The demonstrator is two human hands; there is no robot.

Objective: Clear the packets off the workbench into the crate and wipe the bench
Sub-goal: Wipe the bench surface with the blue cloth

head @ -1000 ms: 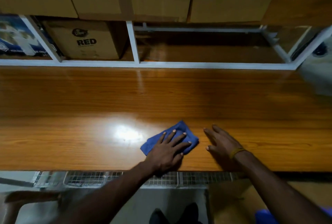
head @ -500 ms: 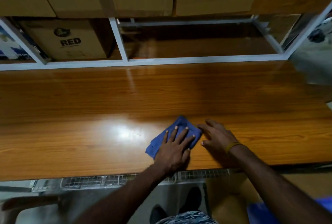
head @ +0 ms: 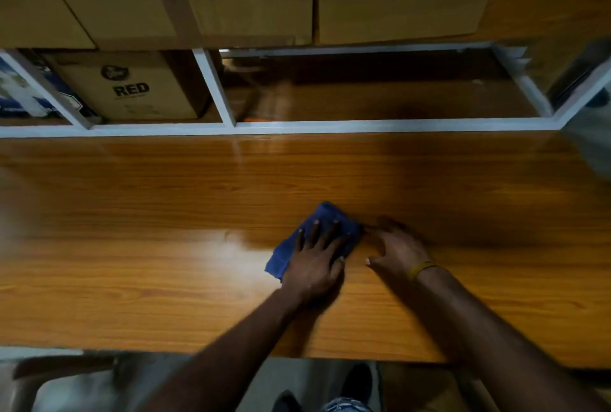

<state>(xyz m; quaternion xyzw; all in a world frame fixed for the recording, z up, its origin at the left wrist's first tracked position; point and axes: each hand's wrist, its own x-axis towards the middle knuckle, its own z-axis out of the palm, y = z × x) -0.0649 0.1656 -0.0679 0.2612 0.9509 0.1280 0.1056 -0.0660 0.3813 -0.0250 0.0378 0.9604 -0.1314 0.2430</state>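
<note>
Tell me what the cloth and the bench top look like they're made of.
Cloth: soft blue fabric, likely microfibre or terry; matte, bunched under the left hand. Bench: glossy wood-grain surface, probably laminate or varnished wood; it mirrors a bright light patch.

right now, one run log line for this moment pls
phase: wiping | left hand: flat on blue cloth | right hand: on workbench beside cloth | packets: none in view | crate: not in view

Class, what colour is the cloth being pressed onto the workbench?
Blue: the cloth under the left hand, seen in the head view.
</note>
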